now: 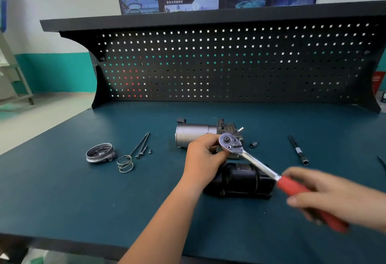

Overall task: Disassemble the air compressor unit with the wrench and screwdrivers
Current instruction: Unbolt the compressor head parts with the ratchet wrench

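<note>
The compressor (195,135) lies at the middle of the desk (83,190). Fingers of the right hand (330,194) grip the wrench (258,164) handle out at four o'clock; the left hand (203,157) pinches its head. This looks like bolt-loosening, and next it wants a steady swing.

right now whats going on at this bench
A person is taking apart an air compressor unit on the bench. The right hand grips the red handle of a ratchet wrench, and the left hand holds its head over the unit. A round metal cover, a spring and long bolts lie off to the left; a small socket and an extension bar lie to the right.
</note>
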Tool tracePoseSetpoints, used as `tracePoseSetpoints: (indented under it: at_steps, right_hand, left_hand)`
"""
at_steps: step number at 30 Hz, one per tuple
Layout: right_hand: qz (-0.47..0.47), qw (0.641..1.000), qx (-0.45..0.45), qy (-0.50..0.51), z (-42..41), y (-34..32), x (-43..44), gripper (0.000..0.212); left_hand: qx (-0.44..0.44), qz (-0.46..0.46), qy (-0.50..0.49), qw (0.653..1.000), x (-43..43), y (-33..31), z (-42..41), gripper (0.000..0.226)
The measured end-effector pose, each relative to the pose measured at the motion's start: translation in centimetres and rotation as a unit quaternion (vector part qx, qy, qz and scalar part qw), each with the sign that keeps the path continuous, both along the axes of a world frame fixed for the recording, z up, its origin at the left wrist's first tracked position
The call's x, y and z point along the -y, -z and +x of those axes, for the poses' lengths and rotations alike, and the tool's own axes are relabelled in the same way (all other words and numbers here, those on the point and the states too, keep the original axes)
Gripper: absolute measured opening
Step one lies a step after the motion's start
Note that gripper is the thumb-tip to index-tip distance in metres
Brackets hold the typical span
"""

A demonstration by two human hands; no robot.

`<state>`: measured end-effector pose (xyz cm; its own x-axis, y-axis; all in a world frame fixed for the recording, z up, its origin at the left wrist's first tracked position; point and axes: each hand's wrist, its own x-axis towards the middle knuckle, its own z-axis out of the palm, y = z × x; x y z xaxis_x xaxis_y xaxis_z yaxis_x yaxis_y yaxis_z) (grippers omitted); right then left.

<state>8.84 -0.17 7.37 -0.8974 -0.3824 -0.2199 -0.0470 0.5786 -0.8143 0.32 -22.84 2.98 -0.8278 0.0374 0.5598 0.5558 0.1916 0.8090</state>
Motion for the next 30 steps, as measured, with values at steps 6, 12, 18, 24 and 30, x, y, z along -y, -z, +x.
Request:
tracePoseSetpoints:
  at_steps: [6,12,18,24,30]
  right_hand:
    - [0.059,0.992,-0.11,0.004,-3.9,-3.2,-3.8,0.03]
    - [-0.077,0.992,0.092,-0.038,-2.4,0.1,-2.1,0.045]
    - [-0.302,0.916,0.252,-0.074,2.5,1.6,4.9,0.081]
    - [-0.549,0.782,0.295,-0.014,3.9,0.7,16.4,0.034]
    - [-0.591,0.754,0.286,-0.008,2.9,1.1,18.9,0.035]
  left_hand:
    - [0.03,-0.053,0.032,0.998,0.1,-0.7,0.3,0.034]
    - [0.054,-0.092,0.047,0.993,0.8,-1.2,0.4,0.022]
    - [0.057,-0.079,-0.015,0.995,0.1,-0.9,0.0,0.01]
    - [0.064,-0.046,-0.032,0.996,-0.4,-0.8,-0.2,0.012]
    - [0.032,-0.062,-0.044,0.997,-0.6,-0.8,0.2,0.019]
